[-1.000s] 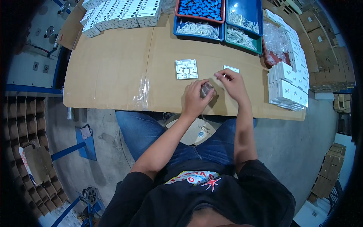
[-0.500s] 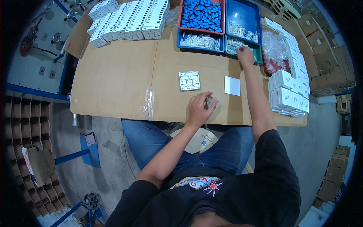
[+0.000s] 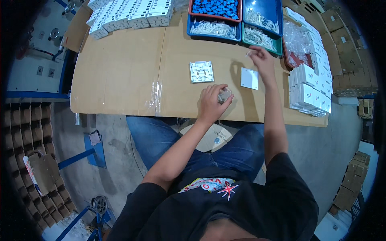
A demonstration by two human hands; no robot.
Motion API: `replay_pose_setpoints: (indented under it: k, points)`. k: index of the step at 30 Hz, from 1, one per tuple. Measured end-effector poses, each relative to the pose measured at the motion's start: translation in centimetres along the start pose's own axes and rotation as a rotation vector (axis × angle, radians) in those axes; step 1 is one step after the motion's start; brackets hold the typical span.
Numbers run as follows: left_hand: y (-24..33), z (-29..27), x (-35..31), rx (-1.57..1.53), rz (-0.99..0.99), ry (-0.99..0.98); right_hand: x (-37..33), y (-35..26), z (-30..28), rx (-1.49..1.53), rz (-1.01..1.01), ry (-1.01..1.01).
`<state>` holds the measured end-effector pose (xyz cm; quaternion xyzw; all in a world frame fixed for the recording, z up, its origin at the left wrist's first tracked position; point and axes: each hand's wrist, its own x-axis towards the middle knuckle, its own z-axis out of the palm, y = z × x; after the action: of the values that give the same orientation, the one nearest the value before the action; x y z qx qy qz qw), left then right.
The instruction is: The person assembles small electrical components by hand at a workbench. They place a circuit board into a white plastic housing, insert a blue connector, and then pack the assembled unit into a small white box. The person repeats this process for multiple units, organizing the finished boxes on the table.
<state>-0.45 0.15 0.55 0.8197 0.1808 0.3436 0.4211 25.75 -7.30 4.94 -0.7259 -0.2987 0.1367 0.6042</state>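
Observation:
My left hand (image 3: 212, 103) is closed around a small crumpled clear plastic bag (image 3: 224, 95) near the table's front edge. Above the table, short of the green tray (image 3: 278, 51) of white slender pieces, my right hand (image 3: 263, 63) pinches a small pale piece (image 3: 248, 54), too small to name. A white square frame (image 3: 201, 72) with moulded fittings lies flat beyond my left hand. To its right is a flat white square plate (image 3: 249, 78), beside my right forearm.
A red tray (image 3: 241, 16) of blue pieces and blue trays (image 3: 189, 31) of white pieces stand at the back. White boxed units (image 3: 132, 14) fill the far left. White boxes (image 3: 305, 86) stack at the right, near a red tray (image 3: 290, 65) of clear bags.
My right hand has come back from the green tray toward me with a small pale piece between its fingers. The left hand still holds the bag. The whole view has shifted slightly.

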Motion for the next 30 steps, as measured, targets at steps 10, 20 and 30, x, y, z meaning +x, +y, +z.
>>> replay_pose_setpoints:
  k: [10, 20, 30]
  points:
    - [0.1, -0.1, -0.1, -0.055, -0.011, -0.01, -13.3, -2.2, 3.7, -0.04, 0.233, -0.147]
    - [-0.3, 0.3, -0.3, -0.077, -0.017, 0.03, -12.1, -1.1, 3.9, -0.096, 0.011, -0.151]
    - [-0.3, 0.1, -0.6, -0.247, -0.152, -0.062, 8.3, 2.8, -4.2, -0.544, -0.193, 0.27]
